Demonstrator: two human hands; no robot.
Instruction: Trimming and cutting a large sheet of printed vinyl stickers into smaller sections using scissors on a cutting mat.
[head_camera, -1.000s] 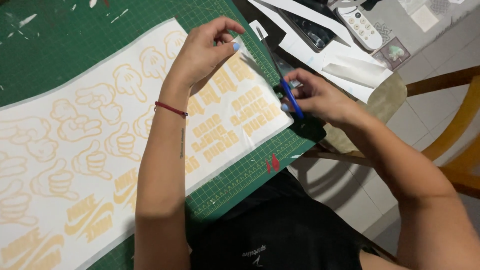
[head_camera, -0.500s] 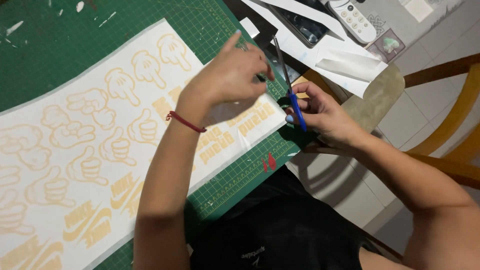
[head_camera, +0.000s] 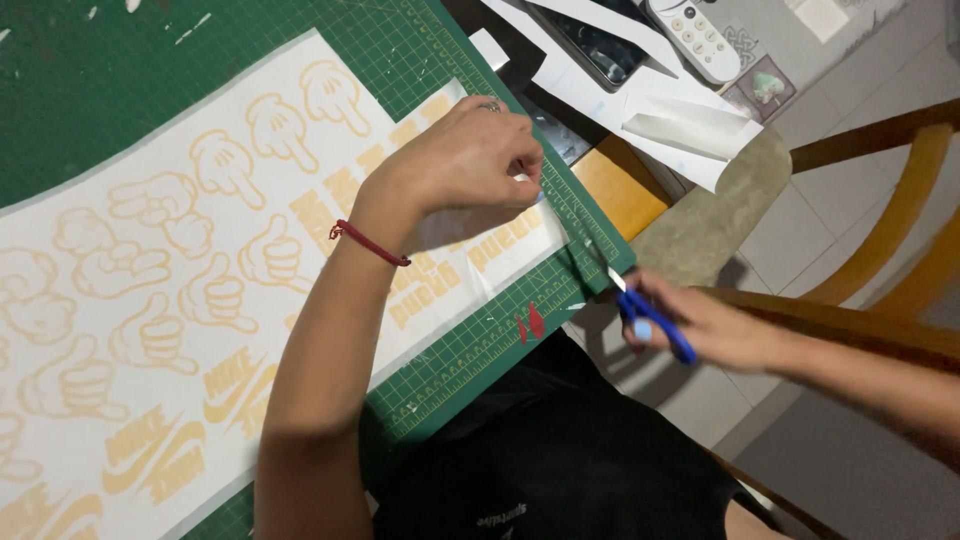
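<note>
You have one view only, from the camera on your head. It looks steeply down and slightly forward at close range over the green mat (head_camera: 120, 90), taking in both forearms, your lap at the bottom edge and floor tiles at right. No second view overlaps it.

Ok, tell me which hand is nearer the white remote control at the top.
Left. The left hand pinches the sheet's edge below the remote control; the right hand, holding the scissors, is lower, off the mat.
</note>
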